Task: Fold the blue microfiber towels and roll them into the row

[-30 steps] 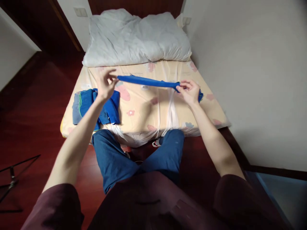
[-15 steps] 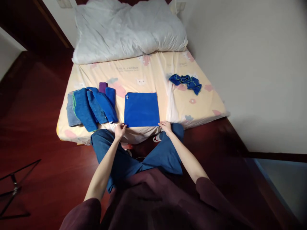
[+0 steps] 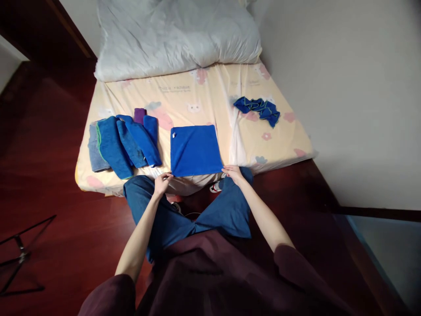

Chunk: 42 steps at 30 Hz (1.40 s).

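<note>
A small white tag (image 3: 174, 135) shows at the upper left corner of a blue cloth (image 3: 196, 150), too small to read, while lines of print on the pale, patterned bedsheet (image 3: 204, 103) at upper center (letters of some kind, faint and blurred) cannot be made out either. The cloth lies flat at the near edge of the bed, in the center of the frame, its near and far edges running almost level from left to right and its right side slanting down toward the lower right. It appears slightly longer across the frame than up it. Plain bright blue, four-cornered and mostly smooth, it carries a soft diagonal crease rising from its lower left. The person's left hand (image 3: 162, 182) pinches the lower left corner; the fingers of the right hand (image 3: 233, 173) grasp the lower right corner. To the left, blue folded cloths (image 3: 133, 140), one edged in green, lie beside a gray cloth (image 3: 98, 149) and a purple one (image 3: 140, 116). A crumpled blue cloth with green edging (image 3: 259, 109) rests at upper right, and a puffy light-gray quilt (image 3: 174, 39) fills the top of the frame.
</note>
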Each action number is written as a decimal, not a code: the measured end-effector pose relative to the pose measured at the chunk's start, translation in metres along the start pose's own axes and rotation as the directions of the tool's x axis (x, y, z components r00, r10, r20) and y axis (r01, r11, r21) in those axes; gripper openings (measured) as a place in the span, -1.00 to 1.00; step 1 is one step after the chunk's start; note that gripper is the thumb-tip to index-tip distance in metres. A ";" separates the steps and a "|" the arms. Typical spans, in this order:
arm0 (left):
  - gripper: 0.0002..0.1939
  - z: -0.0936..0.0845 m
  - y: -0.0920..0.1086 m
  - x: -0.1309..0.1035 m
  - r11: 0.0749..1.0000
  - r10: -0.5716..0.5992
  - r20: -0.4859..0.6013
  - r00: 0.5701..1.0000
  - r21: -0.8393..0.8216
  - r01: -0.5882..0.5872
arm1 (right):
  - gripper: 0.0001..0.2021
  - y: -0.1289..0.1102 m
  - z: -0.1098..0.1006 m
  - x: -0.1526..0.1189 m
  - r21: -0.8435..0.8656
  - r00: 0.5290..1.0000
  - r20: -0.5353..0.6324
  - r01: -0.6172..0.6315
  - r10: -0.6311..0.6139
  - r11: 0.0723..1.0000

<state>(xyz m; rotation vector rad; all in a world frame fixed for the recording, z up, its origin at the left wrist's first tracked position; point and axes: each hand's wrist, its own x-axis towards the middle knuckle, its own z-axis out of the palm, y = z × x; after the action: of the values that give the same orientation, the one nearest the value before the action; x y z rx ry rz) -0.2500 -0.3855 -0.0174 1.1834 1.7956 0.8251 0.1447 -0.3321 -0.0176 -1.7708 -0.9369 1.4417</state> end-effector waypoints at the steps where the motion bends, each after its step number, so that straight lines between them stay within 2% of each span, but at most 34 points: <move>1: -0.82 -0.001 0.001 0.000 0.999 0.009 0.014 1.000 0.032 -0.009 | -0.84 -0.003 0.000 -0.001 0.006 1.000 -0.002 -0.025 0.025 1.000; 7: -0.84 -0.007 0.000 -0.004 0.946 0.170 0.006 0.985 0.278 -0.165 | -0.79 -0.015 -0.006 -0.004 0.027 0.990 0.037 -0.139 0.138 0.990; 11: -0.82 -0.004 0.001 -0.001 0.893 0.195 0.070 0.978 0.401 -0.206 | -0.77 -0.023 -0.006 0.002 0.015 0.979 0.085 -0.186 0.185 0.982; 14: -0.75 0.002 0.010 0.013 0.862 0.210 0.126 0.970 0.444 -0.244 | -0.75 -0.032 -0.001 0.012 0.002 0.980 0.101 -0.170 0.169 0.985; 16: -0.70 0.008 0.021 0.032 0.859 0.208 0.135 0.969 0.449 -0.247 | -0.72 -0.038 0.004 0.022 -0.038 0.986 0.075 -0.144 0.147 0.989; 18: -0.67 0.015 0.035 0.060 0.879 0.170 0.107 0.980 0.433 -0.200 | -0.65 -0.040 0.007 0.032 -0.099 0.987 0.076 -0.131 0.138 0.986; 22: -0.63 0.029 0.063 0.140 0.942 0.050 -0.016 0.999 0.332 -0.042 | -0.49 -0.037 0.008 0.045 -0.217 0.965 0.210 -0.108 0.155 0.970; 26: -0.73 0.040 0.082 0.225 0.974 -0.058 -0.108 0.992 0.210 0.080 | -0.47 -0.032 0.003 0.048 -0.283 0.954 0.257 -0.076 0.152 0.956; 30: -0.80 0.045 0.089 0.283 0.960 -0.044 -0.171 0.984 0.264 0.089 | -0.48 -0.030 -0.002 0.049 -0.304 0.942 0.321 0.007 0.096 0.953; 32: -0.83 0.044 0.090 0.300 0.944 -0.014 -0.186 0.982 0.323 0.075 | -0.47 -0.029 -0.003 0.050 -0.323 0.946 0.319 0.046 0.063 0.945; 35: -0.83 0.040 0.091 0.312 0.927 -0.002 -0.210 0.978 0.365 0.081 | -0.44 -0.028 -0.004 0.052 -0.365 0.953 0.301 0.090 0.026 0.927; 39: -0.83 0.035 0.091 0.313 0.930 -0.001 -0.229 0.973 0.357 0.084 | -0.51 -0.027 -0.005 0.052 -0.403 0.950 0.310 0.104 0.029 0.910; 42: -0.83 0.035 0.088 0.312 0.941 0.097 -0.192 0.977 0.337 -0.027 | -0.66 -0.031 -0.006 0.056 -0.483 0.957 0.290 0.159 -0.014 0.861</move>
<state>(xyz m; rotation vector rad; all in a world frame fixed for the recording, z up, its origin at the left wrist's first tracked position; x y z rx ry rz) -0.2547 -0.0605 -0.0440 1.4184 2.1399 0.7181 0.1547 -0.2691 -0.0191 -1.8736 -1.6475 1.5033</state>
